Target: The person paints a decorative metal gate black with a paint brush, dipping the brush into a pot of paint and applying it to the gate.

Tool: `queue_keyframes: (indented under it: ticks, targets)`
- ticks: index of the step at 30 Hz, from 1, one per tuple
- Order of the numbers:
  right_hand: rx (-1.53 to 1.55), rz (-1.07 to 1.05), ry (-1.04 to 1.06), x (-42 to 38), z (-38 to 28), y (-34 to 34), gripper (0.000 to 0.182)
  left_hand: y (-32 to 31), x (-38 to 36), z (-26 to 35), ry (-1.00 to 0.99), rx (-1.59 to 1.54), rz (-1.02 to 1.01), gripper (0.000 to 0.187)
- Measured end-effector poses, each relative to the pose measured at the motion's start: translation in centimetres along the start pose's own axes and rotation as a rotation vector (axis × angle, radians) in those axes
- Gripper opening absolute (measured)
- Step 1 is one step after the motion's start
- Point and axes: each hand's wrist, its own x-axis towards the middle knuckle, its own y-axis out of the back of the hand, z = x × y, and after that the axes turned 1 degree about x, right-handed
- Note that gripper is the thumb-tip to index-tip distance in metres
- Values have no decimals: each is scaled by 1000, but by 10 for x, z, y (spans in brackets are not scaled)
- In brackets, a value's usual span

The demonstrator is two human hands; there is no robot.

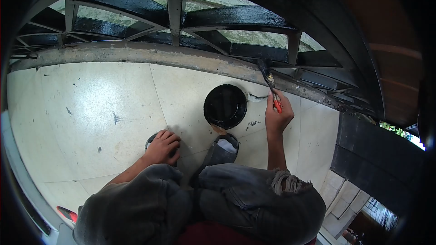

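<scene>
My right hand [278,117] grips a paintbrush [271,83] by its red-tipped handle. Its dark bristles point away from me, against the lower edge of the black metal grille [236,17]. To the left of that hand, a round black tub [225,107] stands on the floor, with dark, shiny liquid inside. My left hand [164,148] is lowered over my left shoe, its fingers bent and close together. Whatever lies beneath those fingers is hidden.
Pale floor tiles [113,109] carry scattered dark paint marks. A worn concrete curb [136,54] runs below the grille. My right shoe [228,142] is just behind the tub. On the right are a dark panel [377,149] and a pale step [345,199].
</scene>
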Motion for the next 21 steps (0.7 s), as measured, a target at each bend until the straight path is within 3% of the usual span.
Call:
queue_keyframes:
  ticks: [1,3,6,10,12,16,18,20,21]
  targets:
    - [-3,1,0,-5,-2,0,17,0,1,0,1,-4,-3,22]
    - [166,-70,-473,-15,-9,-1,16,0,2,0,-1,-4,-4,22]
    - [234,-89,-621,-10,-22,2,19,1,2,1,-5,-3,-5,21]
    - [272,-107,-717,-7,-32,0,19,0,1,1,-11,-7,15,21]
    - [648,54,-720,-19,-27,-10,23,1,1,1,-9,-16,25,21]
    - [678,40,-752,-21,-29,-6,24,0,-1,1,-9,-21,29,21]
    - [810,-588,-1060,-28,-3,-3,23,-1,-1,0,-11,-26,34,21]
    - [827,-623,-1025,-22,-16,-2,22,0,0,-1,-12,-24,37,21]
    - [684,-590,-901,-20,-23,-1,23,1,0,-1,-16,-33,44,21]
